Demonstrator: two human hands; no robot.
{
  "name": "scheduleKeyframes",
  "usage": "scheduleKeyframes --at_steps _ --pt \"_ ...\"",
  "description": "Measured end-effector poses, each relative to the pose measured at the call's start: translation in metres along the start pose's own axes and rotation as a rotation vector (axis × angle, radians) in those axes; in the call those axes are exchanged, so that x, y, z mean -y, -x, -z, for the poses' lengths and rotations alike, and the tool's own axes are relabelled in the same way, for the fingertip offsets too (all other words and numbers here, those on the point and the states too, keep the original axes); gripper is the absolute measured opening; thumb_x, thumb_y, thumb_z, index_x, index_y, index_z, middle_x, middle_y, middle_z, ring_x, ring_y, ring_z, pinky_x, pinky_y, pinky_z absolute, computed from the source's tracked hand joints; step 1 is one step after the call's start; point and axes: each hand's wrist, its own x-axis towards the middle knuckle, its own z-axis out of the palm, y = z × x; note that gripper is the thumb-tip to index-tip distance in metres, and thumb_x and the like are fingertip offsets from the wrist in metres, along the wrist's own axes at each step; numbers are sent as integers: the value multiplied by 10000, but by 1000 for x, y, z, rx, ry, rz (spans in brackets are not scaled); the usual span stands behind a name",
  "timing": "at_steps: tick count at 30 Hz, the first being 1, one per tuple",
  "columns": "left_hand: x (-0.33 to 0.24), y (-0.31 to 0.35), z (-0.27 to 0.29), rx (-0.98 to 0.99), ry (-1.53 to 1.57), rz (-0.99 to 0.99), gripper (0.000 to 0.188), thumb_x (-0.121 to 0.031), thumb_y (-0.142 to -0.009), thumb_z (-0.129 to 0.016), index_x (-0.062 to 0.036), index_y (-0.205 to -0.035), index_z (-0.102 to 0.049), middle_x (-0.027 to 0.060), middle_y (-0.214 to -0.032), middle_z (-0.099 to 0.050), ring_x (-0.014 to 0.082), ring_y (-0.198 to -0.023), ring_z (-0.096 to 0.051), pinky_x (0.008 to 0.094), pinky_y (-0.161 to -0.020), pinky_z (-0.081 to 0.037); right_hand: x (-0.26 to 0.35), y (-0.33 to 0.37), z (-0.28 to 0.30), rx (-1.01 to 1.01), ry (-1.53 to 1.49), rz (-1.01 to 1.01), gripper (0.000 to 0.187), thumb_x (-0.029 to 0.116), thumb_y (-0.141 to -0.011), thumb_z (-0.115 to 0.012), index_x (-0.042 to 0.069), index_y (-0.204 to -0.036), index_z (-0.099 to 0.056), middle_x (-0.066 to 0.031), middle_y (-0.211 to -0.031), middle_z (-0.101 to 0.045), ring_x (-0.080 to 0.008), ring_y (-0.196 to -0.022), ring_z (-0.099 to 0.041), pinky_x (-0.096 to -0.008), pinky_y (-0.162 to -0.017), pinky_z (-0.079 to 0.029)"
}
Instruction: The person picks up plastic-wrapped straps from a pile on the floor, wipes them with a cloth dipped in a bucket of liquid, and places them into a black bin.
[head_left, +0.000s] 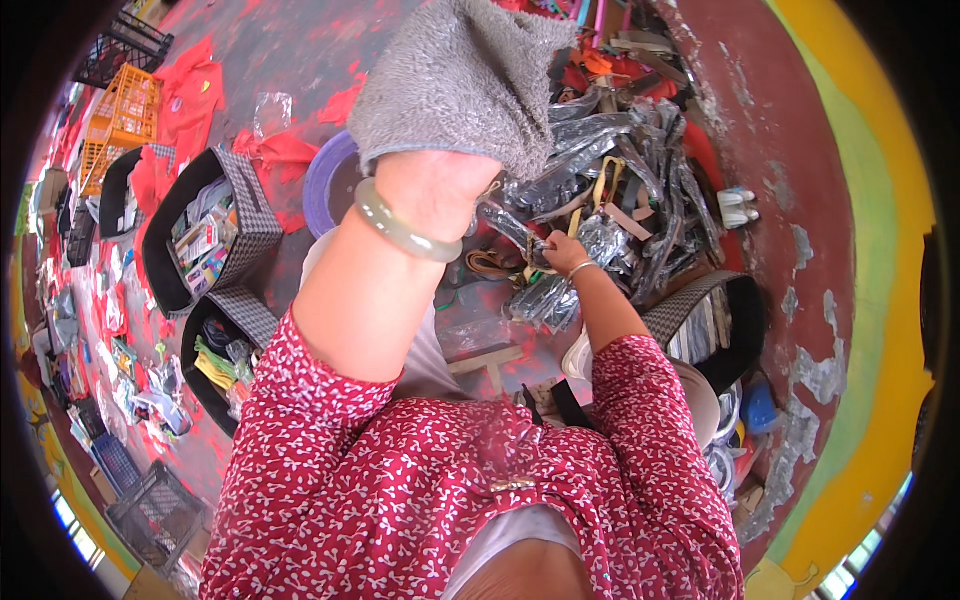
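Observation:
A thick grey towel (455,85) is raised close in front of me and covers most of my left hand (432,178). Only the base of that hand and the wrist with its pale green bangle show; the fingers are hidden under the cloth. Lower and to the right, my right hand (562,252) is closed round the end of a dark strip in clear plastic (508,226). It reaches into a heap of plastic-wrapped black strips (665,170), which look like belts or straps. Tan straps (607,185) lie among them, and a coiled brown strap (490,264) rests beside my right hand.
A purple basin (325,185) stands behind my left forearm. Checked fabric bins (247,215) hold mixed goods on the left; another bin (700,315) is by my right elbow. Orange crates (125,115) stand far left. White shoes (738,207) lie near the dark red wall base (790,190).

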Motion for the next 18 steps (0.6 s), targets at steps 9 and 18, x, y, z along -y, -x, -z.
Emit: scheduleKeyframes --at_steps 9,18 --pt "26 -5 -55 9 1219 373 262 -199 -914 -387 -1 -1014 -526 258 -1136 -545 306 -874 -580 367 -743 -504 -2 123 174 -267 -251 204 184 160 -744 -644 79 -872 -539 -79 -716 -581 -203 -657 -570 -339 -626 -449" --pt "42 9 -93 59 1104 405 256 -152 -900 -407 55 -996 -522 250 -1065 -572 354 -1009 -550 408 -906 -448 32 227 244 -749 -341 204 139 68 -770 -630 80 -894 -567 -12 -646 -495 -81 -599 -464 -236 -549 -394"
